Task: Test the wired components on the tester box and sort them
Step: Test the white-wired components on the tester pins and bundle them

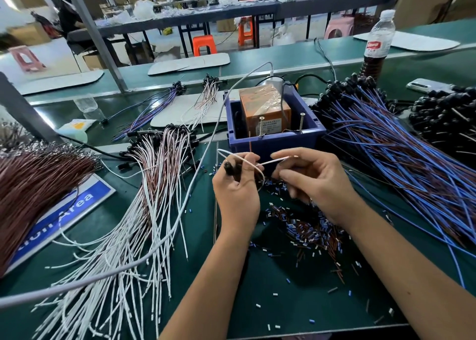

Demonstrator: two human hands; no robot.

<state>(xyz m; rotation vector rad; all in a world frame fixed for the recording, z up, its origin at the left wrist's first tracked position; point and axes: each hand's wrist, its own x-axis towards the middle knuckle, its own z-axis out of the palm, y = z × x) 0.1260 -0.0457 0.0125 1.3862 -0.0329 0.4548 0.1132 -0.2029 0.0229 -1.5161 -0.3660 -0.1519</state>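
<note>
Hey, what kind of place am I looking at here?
Probably an electronics assembly workshop: big bundles of blue wired components cover a green workbench, a tester box sits in a blue bin, and more benches stand behind.

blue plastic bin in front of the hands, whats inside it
The blue plastic bin holds an orange tester box wrapped in clear tape, with a grey cable draped over it and two upright screws at its front. The bin's floor is hidden.
</note>
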